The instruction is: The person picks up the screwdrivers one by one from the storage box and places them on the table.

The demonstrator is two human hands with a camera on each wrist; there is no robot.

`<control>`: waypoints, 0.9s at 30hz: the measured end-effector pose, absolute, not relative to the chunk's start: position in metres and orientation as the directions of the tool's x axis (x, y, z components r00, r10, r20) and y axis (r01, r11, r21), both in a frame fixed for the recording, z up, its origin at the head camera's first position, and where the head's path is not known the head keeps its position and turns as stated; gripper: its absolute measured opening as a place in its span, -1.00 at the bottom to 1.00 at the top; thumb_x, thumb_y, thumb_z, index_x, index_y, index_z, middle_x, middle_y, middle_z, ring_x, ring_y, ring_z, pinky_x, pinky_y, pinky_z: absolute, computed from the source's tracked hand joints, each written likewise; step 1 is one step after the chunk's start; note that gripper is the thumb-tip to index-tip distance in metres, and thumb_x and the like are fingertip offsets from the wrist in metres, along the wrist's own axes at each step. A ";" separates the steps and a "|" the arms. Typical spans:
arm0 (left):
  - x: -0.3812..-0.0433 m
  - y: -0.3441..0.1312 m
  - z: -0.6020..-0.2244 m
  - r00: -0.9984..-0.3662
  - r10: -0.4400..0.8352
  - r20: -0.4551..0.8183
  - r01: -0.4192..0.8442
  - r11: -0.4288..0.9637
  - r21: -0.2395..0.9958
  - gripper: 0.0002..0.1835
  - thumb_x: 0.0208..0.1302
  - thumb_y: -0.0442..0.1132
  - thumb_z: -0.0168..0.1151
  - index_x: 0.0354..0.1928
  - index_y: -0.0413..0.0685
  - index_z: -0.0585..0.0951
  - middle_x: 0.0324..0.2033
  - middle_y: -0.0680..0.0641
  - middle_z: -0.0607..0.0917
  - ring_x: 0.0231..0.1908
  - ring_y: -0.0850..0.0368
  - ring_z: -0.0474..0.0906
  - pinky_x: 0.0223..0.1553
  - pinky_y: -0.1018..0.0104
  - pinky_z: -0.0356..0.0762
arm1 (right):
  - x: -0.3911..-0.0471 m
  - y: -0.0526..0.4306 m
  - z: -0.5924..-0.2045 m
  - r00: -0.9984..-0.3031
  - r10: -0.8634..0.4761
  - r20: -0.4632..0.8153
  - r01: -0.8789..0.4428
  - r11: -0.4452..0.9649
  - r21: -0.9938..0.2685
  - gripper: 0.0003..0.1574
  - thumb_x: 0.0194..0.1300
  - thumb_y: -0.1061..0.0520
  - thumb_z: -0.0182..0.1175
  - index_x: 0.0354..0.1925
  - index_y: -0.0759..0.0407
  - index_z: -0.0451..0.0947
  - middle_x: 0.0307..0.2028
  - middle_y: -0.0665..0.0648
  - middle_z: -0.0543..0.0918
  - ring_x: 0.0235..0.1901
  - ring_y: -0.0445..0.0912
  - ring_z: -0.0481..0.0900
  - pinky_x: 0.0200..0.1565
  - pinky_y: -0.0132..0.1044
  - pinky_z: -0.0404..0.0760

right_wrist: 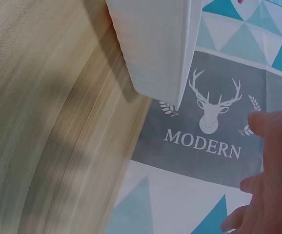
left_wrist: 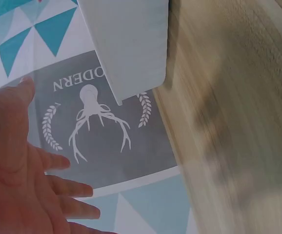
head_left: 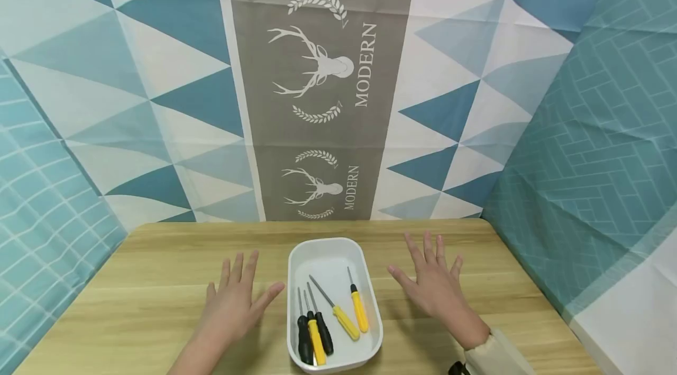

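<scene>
A white tray (head_left: 372, 310) stands on the table between both hands, holding several screwdrivers. Two black-handled screwdrivers (head_left: 305, 341) lie at its left side, with a yellow-and-black screwdriver (head_left: 317, 342) between them. Toward the middle, a screwdriver with a plain yellow handle (head_left: 346, 322) lies at a slant. Nearer the right wall is an orange-yellow screwdriver with a black collar (head_left: 359, 311). My left hand (head_left: 231, 307) is held left of the tray, fingers spread and apart from it. To the right, my right hand (head_left: 435, 288) is likewise spread, holding nothing. Both wrist views show the tray's outer wall (left_wrist: 133, 44).
The wooden table (head_left: 158, 281) reaches back to a patterned cloth (head_left: 317, 187) with deer prints and triangles. Teal cloth (head_left: 592, 187) hangs along the right side, light blue checked cloth (head_left: 47, 222) along the left. A dark band (head_left: 458, 368) shows by the right sleeve (head_left: 497, 354).
</scene>
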State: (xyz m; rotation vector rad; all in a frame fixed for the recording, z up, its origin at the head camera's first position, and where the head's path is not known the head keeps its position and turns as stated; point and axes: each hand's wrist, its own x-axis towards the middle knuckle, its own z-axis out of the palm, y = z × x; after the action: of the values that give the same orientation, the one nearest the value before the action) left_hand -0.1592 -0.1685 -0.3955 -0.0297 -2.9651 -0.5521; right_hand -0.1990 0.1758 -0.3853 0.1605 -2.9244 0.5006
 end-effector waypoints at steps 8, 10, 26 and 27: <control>-0.160 -0.167 -0.396 -0.970 0.017 0.243 0.131 0.879 0.459 -0.04 0.18 0.32 0.07 0.39 -0.25 0.11 0.32 -0.45 0.18 0.29 -0.46 0.08 0.22 -0.37 0.13 | -0.200 0.176 -0.388 -0.969 -0.092 0.228 -0.166 0.928 -0.334 0.04 0.20 -0.54 -0.15 0.44 -0.05 -0.01 0.43 0.37 -0.06 0.43 0.28 -0.26 0.19 0.55 -0.26; -0.160 -0.167 -0.396 -0.965 0.015 0.260 0.147 0.856 0.495 -0.04 0.17 0.29 0.12 0.37 -0.28 0.13 0.29 -0.46 0.22 0.27 -0.44 0.15 0.24 -0.32 0.16 | -0.201 0.176 -0.387 -0.965 -0.093 0.245 -0.176 0.924 -0.341 0.03 0.20 -0.53 -0.12 0.44 -0.03 0.02 0.43 0.37 -0.03 0.43 0.28 -0.22 0.19 0.54 -0.22; -0.162 -0.150 -0.409 -0.986 -0.104 0.129 0.040 0.605 0.795 -0.31 0.16 0.02 0.29 0.24 -0.20 0.35 0.15 -0.28 0.49 0.10 -0.20 0.46 0.00 0.01 0.58 | -0.205 0.174 -0.392 -0.948 -0.071 0.311 -0.219 0.853 -0.474 -0.22 0.24 -0.20 0.16 0.29 0.16 0.29 0.26 0.29 0.39 0.24 0.25 0.33 0.14 0.35 0.30; -0.162 -0.149 -0.411 -0.987 -0.111 0.117 0.029 0.591 0.806 -0.32 0.16 0.02 0.29 0.23 -0.20 0.36 0.14 -0.27 0.51 0.10 -0.18 0.47 -0.01 0.03 0.59 | -0.205 0.174 -0.392 -0.949 -0.071 0.306 -0.219 0.847 -0.484 -0.23 0.24 -0.20 0.16 0.27 0.17 0.30 0.25 0.29 0.39 0.24 0.24 0.33 0.15 0.32 0.31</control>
State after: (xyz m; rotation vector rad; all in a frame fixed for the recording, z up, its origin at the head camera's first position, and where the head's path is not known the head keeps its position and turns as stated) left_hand -0.1620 -0.1487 -0.4105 0.0695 -2.6615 -1.3532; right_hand -0.2052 0.1740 -0.3925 0.2204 -2.7479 0.7684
